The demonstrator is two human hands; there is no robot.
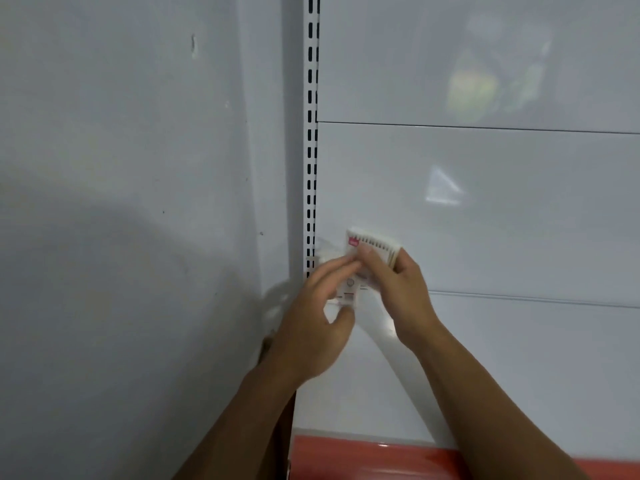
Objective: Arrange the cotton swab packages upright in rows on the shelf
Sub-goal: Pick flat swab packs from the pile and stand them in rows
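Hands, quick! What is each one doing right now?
Left hand: pinching the cotton swab package low down, a bit blurry.
Right hand: gripping the same package near its top.

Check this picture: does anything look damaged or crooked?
Nothing looks damaged. The cotton swab package is tilted, held by the left hand and right hand before the back panel, not yet standing on a shelf.

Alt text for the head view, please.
Two hands hold one cotton swab package before a white shelf back panel: the left hand pinches its lower end, the right hand grips its top. A slotted post stands left; a red strip runs below.
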